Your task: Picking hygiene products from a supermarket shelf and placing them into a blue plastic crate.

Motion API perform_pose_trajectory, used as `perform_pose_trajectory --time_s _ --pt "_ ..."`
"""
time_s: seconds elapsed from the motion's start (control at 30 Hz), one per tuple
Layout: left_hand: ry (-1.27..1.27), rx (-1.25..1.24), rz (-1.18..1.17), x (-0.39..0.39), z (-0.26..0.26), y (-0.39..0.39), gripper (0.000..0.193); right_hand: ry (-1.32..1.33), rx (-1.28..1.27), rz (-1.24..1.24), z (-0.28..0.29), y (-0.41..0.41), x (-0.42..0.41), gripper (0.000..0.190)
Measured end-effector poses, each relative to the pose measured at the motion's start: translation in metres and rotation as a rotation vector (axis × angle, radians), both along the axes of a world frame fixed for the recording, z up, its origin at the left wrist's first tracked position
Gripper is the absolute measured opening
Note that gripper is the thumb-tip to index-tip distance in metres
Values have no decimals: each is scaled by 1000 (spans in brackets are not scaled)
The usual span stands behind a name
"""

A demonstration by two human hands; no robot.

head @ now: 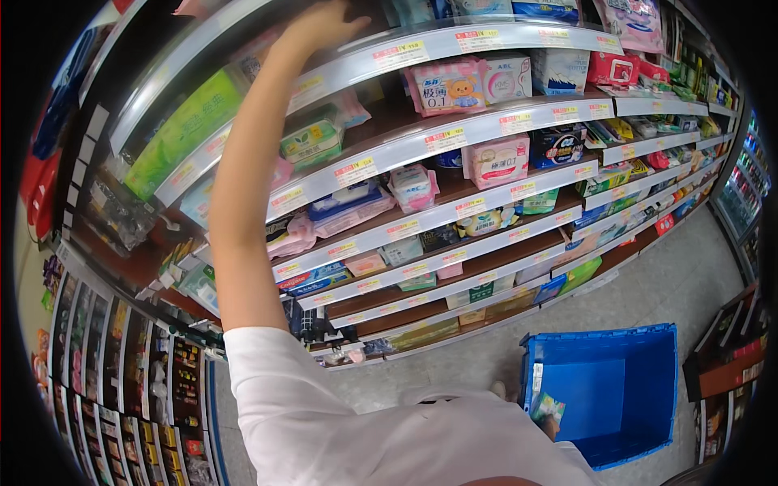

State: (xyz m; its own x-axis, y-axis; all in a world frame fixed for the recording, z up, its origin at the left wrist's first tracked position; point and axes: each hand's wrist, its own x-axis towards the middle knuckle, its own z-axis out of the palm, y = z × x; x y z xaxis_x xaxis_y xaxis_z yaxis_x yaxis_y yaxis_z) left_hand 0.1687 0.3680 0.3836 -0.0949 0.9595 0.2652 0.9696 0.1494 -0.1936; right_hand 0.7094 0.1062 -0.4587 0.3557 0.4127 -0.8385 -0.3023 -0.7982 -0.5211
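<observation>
My left hand (322,27) reaches up to an upper shelf, blurred, with its thumb spread to the right. Its other fingers are partly cut off by the top of the picture, so I cannot tell whether they hold anything. Soft packs (483,7) stand to its right on that shelf. Low on the right, my right hand (552,427) holds a small green and white packet (549,406) by the left side of a blue plastic crate (592,395). My body hides most of the right arm.
Shelves with price-tag strips (401,54) hold sanitary pads (447,88), a long green pack (185,130) and Colgate boxes (313,276). More stocked shelving (124,364) stands lower left. A glass-door drinks cooler (744,182) is at the far right, beyond the grey floor (662,261).
</observation>
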Motion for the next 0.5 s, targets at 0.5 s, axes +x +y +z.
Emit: perform_pose_trajectory --time_s 0.5 --pt "646 82 212 -96 -35 77 60 -442 -32 276 -75 -57 18 50"
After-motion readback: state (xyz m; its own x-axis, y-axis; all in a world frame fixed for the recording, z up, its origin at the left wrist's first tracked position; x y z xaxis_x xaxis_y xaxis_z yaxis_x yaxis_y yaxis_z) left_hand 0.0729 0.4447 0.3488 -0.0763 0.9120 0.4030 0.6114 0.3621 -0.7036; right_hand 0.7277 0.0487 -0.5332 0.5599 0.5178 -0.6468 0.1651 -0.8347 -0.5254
